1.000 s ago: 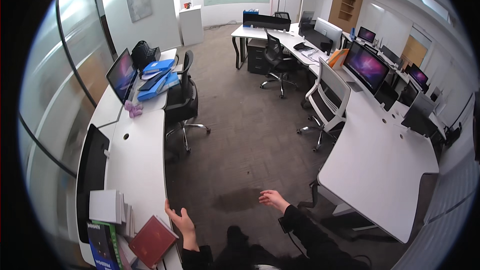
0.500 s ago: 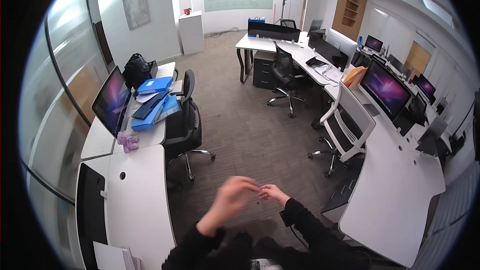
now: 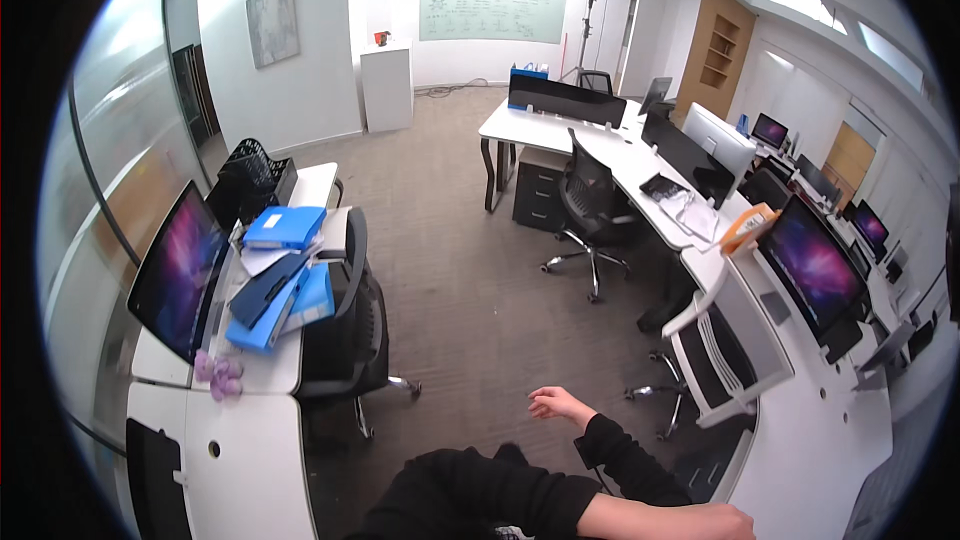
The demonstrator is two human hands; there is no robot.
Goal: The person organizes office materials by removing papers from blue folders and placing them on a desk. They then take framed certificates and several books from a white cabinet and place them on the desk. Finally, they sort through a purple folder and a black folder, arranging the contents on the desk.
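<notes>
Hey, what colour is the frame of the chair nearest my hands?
The chair's frame is white; it shows best in the head view.

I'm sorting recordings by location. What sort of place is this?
Most likely a shared office: white desks bear large monitors, wheeled chairs stand beside them, and a pale green writing board hangs at the far end.

The white worktop (image 3: 815, 440) looks smooth. The white chair (image 3: 720, 360) beside it has shiny metal legs, and the black sleeve (image 3: 632, 458) is of matt cloth.
</notes>
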